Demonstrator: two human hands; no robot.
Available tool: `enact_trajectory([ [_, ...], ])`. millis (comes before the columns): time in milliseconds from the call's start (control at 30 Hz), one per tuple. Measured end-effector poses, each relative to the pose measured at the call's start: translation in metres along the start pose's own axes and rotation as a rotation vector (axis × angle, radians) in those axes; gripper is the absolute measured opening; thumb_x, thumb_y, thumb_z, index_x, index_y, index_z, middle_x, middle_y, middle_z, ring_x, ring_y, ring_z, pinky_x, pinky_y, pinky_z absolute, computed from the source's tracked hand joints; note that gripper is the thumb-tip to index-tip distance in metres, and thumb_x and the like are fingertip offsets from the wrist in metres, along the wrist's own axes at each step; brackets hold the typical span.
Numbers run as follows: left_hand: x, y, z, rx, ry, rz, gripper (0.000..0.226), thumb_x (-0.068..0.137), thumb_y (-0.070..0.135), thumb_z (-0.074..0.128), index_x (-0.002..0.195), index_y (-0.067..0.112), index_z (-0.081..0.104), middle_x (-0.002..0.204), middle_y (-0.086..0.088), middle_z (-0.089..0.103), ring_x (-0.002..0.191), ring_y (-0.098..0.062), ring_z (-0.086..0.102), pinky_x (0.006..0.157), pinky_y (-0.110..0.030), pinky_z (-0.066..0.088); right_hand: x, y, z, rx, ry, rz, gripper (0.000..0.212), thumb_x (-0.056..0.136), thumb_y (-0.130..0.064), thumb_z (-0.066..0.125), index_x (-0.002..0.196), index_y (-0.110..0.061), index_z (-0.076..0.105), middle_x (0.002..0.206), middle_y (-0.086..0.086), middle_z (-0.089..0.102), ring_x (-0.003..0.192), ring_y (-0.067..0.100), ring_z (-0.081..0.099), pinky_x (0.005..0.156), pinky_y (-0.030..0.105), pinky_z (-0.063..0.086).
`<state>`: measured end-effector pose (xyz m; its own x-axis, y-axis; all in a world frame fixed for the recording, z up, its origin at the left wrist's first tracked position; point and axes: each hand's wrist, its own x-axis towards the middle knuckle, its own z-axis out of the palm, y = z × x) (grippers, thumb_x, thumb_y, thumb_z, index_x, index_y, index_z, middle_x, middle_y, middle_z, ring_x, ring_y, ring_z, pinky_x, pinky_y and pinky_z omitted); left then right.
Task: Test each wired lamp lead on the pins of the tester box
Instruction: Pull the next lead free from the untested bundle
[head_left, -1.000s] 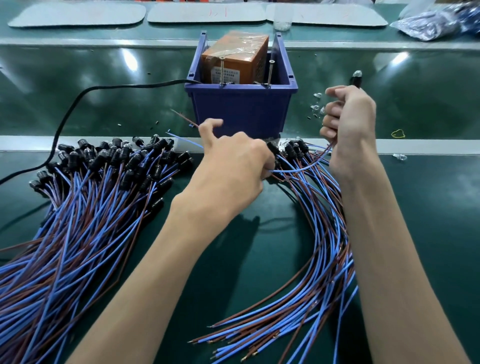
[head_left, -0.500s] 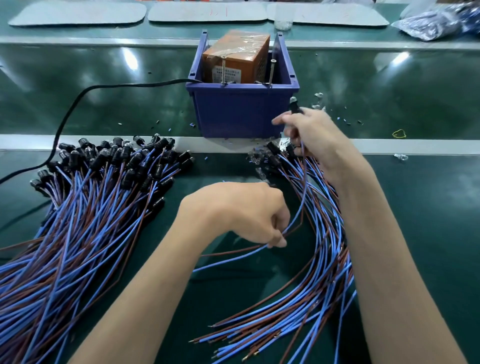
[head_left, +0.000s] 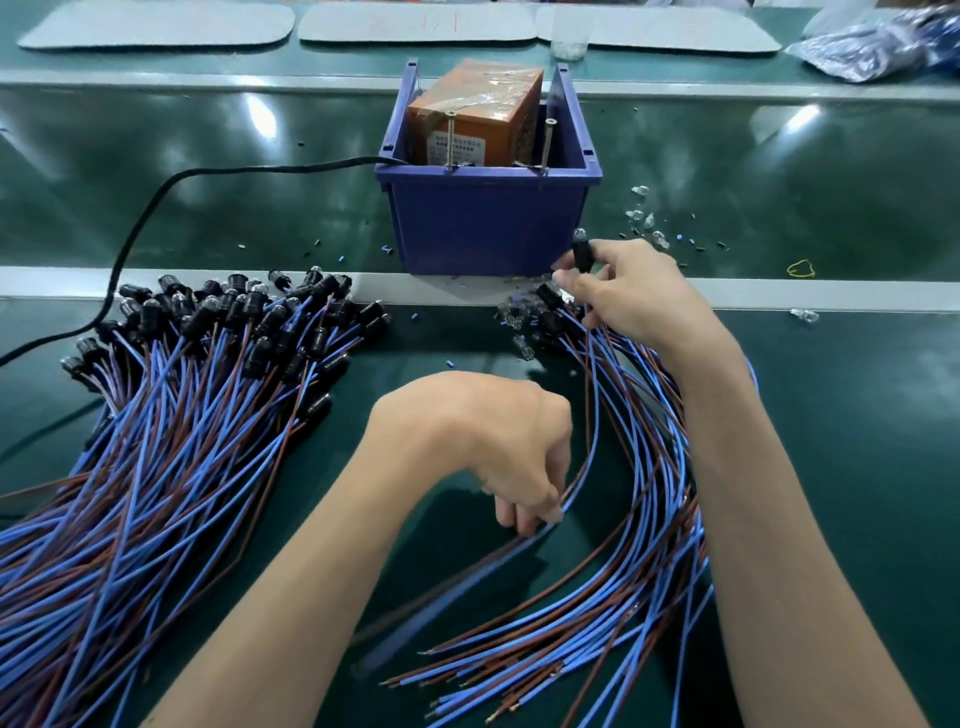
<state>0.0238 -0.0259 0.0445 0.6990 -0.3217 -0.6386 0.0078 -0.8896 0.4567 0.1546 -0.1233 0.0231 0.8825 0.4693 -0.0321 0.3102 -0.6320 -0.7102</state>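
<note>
Head view: a socket (head_left: 581, 254) is pinched in the right grip (head_left: 631, 296), just short of the box (head_left: 470, 122); its wires (head_left: 594, 415) are clamped in the left grip (head_left: 483, 441), now drawn back from the pins (head_left: 450, 139). A fresh lead is judged untested.

Bare left hand (head_left: 478, 441), bare right hand (head_left: 639, 296), forearms (head_left: 769, 519) uncovered as far as visible
</note>
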Motion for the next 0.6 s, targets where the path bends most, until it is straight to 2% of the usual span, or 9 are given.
enact_trajectory([
  [67, 0.002, 0.005, 0.003, -0.018, -0.017, 0.032, 0.017, 0.090, 0.019, 0.058, 0.090, 0.011, 0.073, 0.070, 0.011, 0.073, 0.062, 0.004, 0.066, 0.076, -0.021, 0.056, 0.000, 0.000, 0.001, 0.002, -0.007, 0.009, 0.012, 0.089, -0.032, 0.063, 0.096, -0.023, 0.068, 0.059, -0.011, 0.055, 0.042, -0.009, 0.053, 0.057, 0.012, 0.038],
  [133, 0.005, 0.010, 0.006, -0.020, -0.012, 0.058, 0.017, 0.091, 0.019, 0.058, 0.089, 0.010, 0.073, 0.073, 0.012, 0.073, 0.062, 0.003, 0.067, 0.075, -0.021, 0.056, -0.001, 0.000, -0.001, -0.015, -0.023, 0.012, 0.015, 0.087, -0.033, 0.066, 0.099, -0.024, 0.068, 0.061, -0.010, 0.060, 0.045, -0.010, 0.053, 0.054, 0.009, 0.037],
  [167, 0.005, 0.011, 0.007, -0.017, -0.006, 0.069, 0.017, 0.091, 0.019, 0.058, 0.088, 0.011, 0.073, 0.073, 0.012, 0.073, 0.063, 0.003, 0.067, 0.075, -0.020, 0.056, -0.001, 0.000, -0.002, -0.028, -0.034, 0.015, 0.017, 0.086, -0.034, 0.068, 0.101, -0.026, 0.068, 0.064, -0.008, 0.063, 0.052, -0.008, 0.055, 0.059, 0.013, 0.039],
  [233, 0.006, 0.012, 0.008, -0.011, 0.007, 0.087, 0.017, 0.091, 0.019, 0.058, 0.086, 0.011, 0.073, 0.073, 0.010, 0.074, 0.064, 0.003, 0.067, 0.073, -0.018, 0.054, -0.002, -0.001, -0.004, -0.046, -0.045, 0.028, 0.021, 0.082, -0.034, 0.071, 0.102, -0.029, 0.067, 0.078, 0.000, 0.069, 0.074, 0.006, 0.060, 0.070, 0.023, 0.043],
  [333, 0.008, 0.015, 0.009, 0.010, 0.038, 0.107, 0.017, 0.092, 0.021, 0.058, 0.089, 0.012, 0.072, 0.075, 0.010, 0.074, 0.065, 0.003, 0.066, 0.069, -0.014, 0.049, -0.005, -0.004, -0.005, -0.073, -0.046, 0.026, 0.018, 0.079, -0.030, 0.075, 0.093, -0.033, 0.064, 0.099, 0.006, 0.068, 0.097, 0.022, 0.060, 0.086, 0.031, 0.048],
  [400, 0.009, 0.018, 0.010, 0.015, 0.057, 0.126, 0.017, 0.092, 0.021, 0.058, 0.089, 0.011, 0.072, 0.075, 0.009, 0.074, 0.068, 0.001, 0.067, 0.070, -0.014, 0.049, -0.006, -0.007, -0.005, -0.100, -0.053, 0.020, 0.019, 0.079, -0.027, 0.076, 0.090, -0.034, 0.061, 0.100, 0.005, 0.068, 0.100, 0.022, 0.060, 0.088, 0.033, 0.049],
  [600, 0.011, 0.032, 0.016, 0.072, 0.098, 0.182, 0.024, 0.090, 0.023, 0.058, 0.072, 0.014, 0.069, 0.075, 0.005, 0.074, 0.071, -0.003, 0.065, 0.075, -0.023, 0.054, -0.007, -0.008, -0.004, -0.137, -0.057, 0.024, 0.019, 0.077, -0.022, 0.076, 0.088, -0.030, 0.062, 0.090, 0.002, 0.064, 0.094, 0.022, 0.060, 0.083, 0.031, 0.048],
])
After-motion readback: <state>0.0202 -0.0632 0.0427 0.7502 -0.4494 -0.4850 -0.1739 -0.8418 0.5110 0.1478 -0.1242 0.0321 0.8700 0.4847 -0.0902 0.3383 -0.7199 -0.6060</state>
